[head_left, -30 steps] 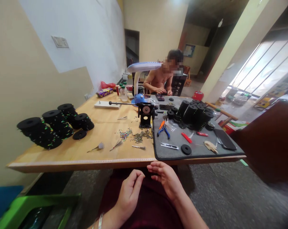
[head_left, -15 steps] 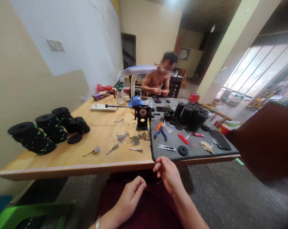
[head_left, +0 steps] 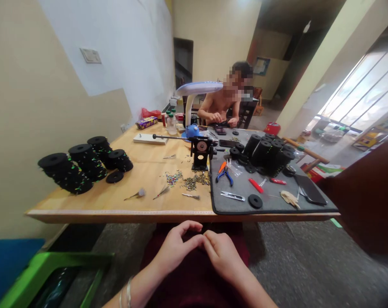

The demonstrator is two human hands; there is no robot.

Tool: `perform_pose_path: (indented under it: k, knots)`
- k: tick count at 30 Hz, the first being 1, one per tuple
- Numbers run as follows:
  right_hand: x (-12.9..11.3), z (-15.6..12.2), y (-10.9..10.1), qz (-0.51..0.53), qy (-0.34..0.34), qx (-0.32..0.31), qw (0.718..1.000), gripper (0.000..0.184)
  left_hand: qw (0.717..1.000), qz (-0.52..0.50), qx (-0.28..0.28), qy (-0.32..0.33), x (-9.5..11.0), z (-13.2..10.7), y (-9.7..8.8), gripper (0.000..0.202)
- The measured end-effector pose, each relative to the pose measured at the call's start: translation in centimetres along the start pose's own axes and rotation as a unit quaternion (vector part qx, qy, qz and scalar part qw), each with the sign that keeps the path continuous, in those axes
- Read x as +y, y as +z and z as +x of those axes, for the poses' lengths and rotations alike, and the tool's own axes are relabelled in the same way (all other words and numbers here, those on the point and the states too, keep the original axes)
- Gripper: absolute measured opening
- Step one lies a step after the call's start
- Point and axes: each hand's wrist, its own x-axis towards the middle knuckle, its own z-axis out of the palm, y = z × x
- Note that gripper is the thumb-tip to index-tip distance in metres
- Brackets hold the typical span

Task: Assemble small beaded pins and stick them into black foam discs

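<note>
My left hand (head_left: pixel 180 243) and my right hand (head_left: pixel 222 253) meet above my lap, in front of the table edge. The left thumb touches the fingertips of the right hand, while the left index finger arches over with a gap below it. My right fingers are pressed together. Anything they hold is too small or hidden to make out. Nearest on the table lie thread snips (head_left: pixel 232 196), a black foam spool (head_left: pixel 255 201) and a small bundle of fine strands (head_left: pixel 191 196). Loose small metal parts (head_left: pixel 194 182) and coloured bits (head_left: pixel 174 177) are scattered behind.
A black winding device (head_left: pixel 201 152) stands mid-table before a desk lamp (head_left: pixel 198 87). Stacked foam spools (head_left: pixel 64 171) fill the left. On the grey mat (head_left: pixel 232 207) are pliers (head_left: pixel 225 176), more spools (head_left: pixel 261 154) and a phone (head_left: pixel 310 190). Another person (head_left: pixel 221 105) sits opposite.
My hands have come together from apart; the right hand has dropped from the mat's edge toward the left. The view has shifted left. The person opposite has lowered their hands.
</note>
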Motion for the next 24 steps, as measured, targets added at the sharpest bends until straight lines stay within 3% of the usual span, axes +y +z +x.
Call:
perform_pose_path:
  k: [3,7,13,18,24]
  knots:
    - [-0.4,-0.3,0.4,-0.019,-0.014,-0.032,0.999,0.031,0.992,-0.103,-0.027,-0.070,0.3,0.5,0.9,0.029]
    - [-0.6,-0.7,0.6,-0.014,-0.008,-0.053,0.998,0.033,0.978,-0.179,-0.008,-0.105,-0.1,0.9,1.1,0.026]
    - [1.5,-2.2,0.4,-0.045,-0.004,-0.109,0.993,0.031,0.979,-0.173,0.045,-0.093,-1.0,1.0,-0.2,0.023]
    - [3.6,-3.4,0.0,-0.055,0.009,-0.118,0.991,0.032,0.981,-0.169,0.053,-0.083,-1.4,1.0,-0.5,0.025]
    - [4.2,-3.7,-0.1,-0.068,0.016,-0.122,0.990,0.033,0.984,-0.151,0.061,-0.078,-1.7,1.0,-0.6,0.028]
